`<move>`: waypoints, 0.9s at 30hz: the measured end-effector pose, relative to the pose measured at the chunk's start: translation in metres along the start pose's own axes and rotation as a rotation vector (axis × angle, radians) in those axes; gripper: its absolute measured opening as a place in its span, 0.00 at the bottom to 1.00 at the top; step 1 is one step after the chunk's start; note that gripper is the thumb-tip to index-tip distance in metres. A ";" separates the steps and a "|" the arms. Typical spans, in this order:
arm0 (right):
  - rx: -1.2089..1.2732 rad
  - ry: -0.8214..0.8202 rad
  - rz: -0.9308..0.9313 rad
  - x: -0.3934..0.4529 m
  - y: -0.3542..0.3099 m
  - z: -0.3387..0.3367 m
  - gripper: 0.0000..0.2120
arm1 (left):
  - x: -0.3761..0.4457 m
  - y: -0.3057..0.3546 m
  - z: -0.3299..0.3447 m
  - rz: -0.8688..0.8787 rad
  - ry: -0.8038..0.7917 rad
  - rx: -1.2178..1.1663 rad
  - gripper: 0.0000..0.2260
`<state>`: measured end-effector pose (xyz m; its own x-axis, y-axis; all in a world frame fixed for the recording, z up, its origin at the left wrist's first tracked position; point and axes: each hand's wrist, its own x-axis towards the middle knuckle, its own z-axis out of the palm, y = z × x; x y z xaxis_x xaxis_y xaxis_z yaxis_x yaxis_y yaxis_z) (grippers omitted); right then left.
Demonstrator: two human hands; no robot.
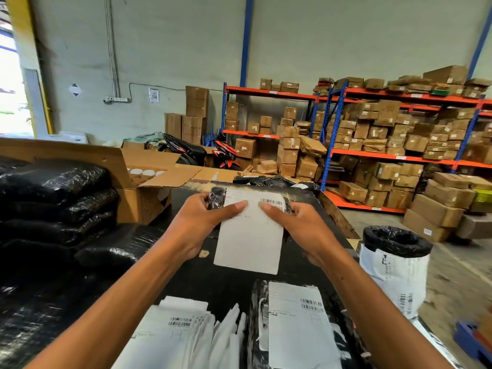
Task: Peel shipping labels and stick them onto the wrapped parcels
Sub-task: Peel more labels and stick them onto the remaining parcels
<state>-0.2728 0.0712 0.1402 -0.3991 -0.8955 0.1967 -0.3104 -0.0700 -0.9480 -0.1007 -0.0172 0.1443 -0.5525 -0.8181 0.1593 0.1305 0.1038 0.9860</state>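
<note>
I hold a small black-wrapped parcel point(217, 198) up over the black table point(234, 278), with a white shipping label point(250, 233) laid across it and hanging down below it. My left hand point(198, 222) grips the parcel's left end, thumb pressed on the label's top. My right hand point(298, 225) grips the right end near the barcode, thumb on the label too. A second black parcel point(258, 328) bearing a stuck label point(295, 323) lies near the front. A stack of loose labels point(175, 331) lies front left.
Black-wrapped parcels point(53, 198) are piled at left beside an open cardboard box point(138, 187). A bin lined with a black bag point(396, 262) stands right of the table. Shelves of brown cartons point(386, 134) fill the back right, and two motorbikes point(202, 153) are parked behind.
</note>
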 end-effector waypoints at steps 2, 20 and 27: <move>0.008 -0.108 0.005 -0.002 -0.001 -0.005 0.24 | 0.000 0.002 -0.002 -0.030 -0.031 -0.028 0.15; 0.090 -0.151 -0.112 -0.005 0.003 -0.013 0.24 | 0.000 0.004 -0.009 -0.052 -0.176 0.141 0.22; -0.192 -0.029 -0.171 -0.023 0.011 -0.003 0.36 | -0.004 0.006 -0.009 -0.088 -0.212 -0.055 0.21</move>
<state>-0.2697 0.0921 0.1261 -0.3022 -0.8904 0.3405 -0.5303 -0.1398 -0.8362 -0.0901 -0.0187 0.1488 -0.7236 -0.6850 0.0852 0.1156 0.0015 0.9933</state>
